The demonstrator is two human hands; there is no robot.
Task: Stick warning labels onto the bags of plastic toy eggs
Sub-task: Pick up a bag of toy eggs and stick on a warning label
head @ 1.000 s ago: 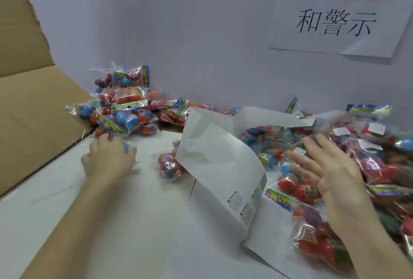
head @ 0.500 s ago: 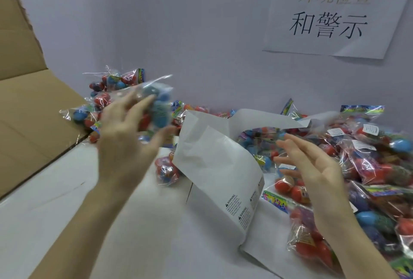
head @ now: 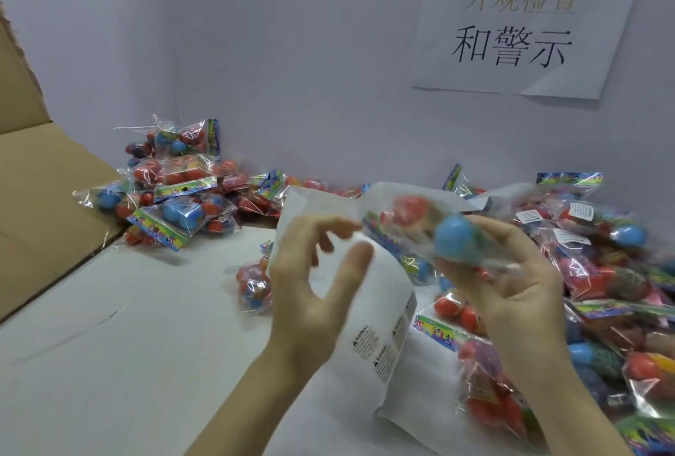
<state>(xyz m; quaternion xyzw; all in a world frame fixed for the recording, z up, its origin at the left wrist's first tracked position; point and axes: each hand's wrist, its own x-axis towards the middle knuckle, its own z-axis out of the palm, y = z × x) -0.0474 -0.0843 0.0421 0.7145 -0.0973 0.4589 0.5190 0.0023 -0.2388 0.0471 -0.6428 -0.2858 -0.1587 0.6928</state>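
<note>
The bag of toy eggs is up in the air, just above the sheet of warning labels. The right hand holds it; the left hand is loose and holds nothing. It could slip, because the plastic is slick. It looks blurry, with a blue egg and a red one inside.

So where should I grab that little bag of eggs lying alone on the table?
Probably from above, pinching the small bag across its bunched clear-plastic top. It sits alone on the white table with bare space to its left, so coming down from that side looks easiest; the curled label sheet crowds its right.
</note>
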